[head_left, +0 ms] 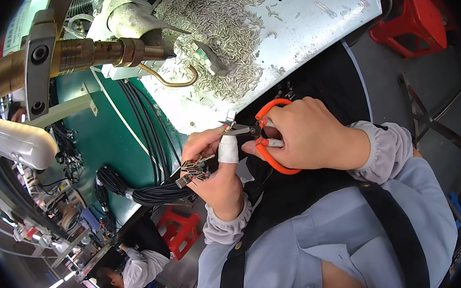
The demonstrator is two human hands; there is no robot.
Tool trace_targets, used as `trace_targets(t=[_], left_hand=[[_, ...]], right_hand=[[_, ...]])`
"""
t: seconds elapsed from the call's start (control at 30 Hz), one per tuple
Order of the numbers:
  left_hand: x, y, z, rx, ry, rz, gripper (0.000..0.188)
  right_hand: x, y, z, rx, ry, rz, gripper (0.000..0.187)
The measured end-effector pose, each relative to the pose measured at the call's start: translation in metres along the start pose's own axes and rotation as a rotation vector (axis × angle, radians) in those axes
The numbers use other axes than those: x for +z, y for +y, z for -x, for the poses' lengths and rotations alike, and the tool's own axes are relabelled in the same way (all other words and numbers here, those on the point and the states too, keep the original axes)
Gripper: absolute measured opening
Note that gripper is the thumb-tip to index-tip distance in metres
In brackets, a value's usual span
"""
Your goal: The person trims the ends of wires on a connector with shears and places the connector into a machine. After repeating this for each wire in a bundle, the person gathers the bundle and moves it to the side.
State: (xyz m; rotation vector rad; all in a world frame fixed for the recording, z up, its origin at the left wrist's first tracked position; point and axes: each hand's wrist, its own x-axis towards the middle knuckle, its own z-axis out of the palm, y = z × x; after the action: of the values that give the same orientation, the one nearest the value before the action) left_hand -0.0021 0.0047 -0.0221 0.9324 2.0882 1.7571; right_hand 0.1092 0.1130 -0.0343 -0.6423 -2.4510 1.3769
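Note:
My right hand [316, 133] is closed round a pair of orange-handled scissors [271, 165]. Their blades reach left to the tip of my left thumb, where a small metal connector [230, 120] with thin wires is pinched. White tape wraps that thumb. Closed in my left hand [220, 191] is also a bunch of black cables [156, 195], with several metal connector ends [192, 171] sticking out between the fingers. Whether the blades touch the wires I cannot tell.
A pile of small metal pieces [216, 37] covers part of the white worktop [307, 24]. A brass pipe with a bent nozzle [177, 82] hangs over it. More black cables lie on the green mat [116, 136]. Red stools [413, 24] stand right and lower left; another person [137, 270] sits lower left.

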Motion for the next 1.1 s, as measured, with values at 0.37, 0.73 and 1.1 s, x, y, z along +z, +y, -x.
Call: trace_targets(t=[0.37, 0.73, 1.1], left_hand=[[0.005, 0.002, -0.069, -0.603, -0.192, 0.587, 0.011], [0.023, 0.001, -0.126, -0.672, -0.288, 0.438, 0.014], [0.028, -0.009, -0.140, -0.666, -0.289, 0.452, 0.015]], right_hand=[[-0.024, 0.005, -0.022, 0.167, 0.052, -0.544, 0.026], [-0.035, 0.024, -0.114, -0.017, 0.325, -0.393, 0.018], [-0.038, 0.035, -0.130, -0.092, 0.347, -0.327, 0.018]])
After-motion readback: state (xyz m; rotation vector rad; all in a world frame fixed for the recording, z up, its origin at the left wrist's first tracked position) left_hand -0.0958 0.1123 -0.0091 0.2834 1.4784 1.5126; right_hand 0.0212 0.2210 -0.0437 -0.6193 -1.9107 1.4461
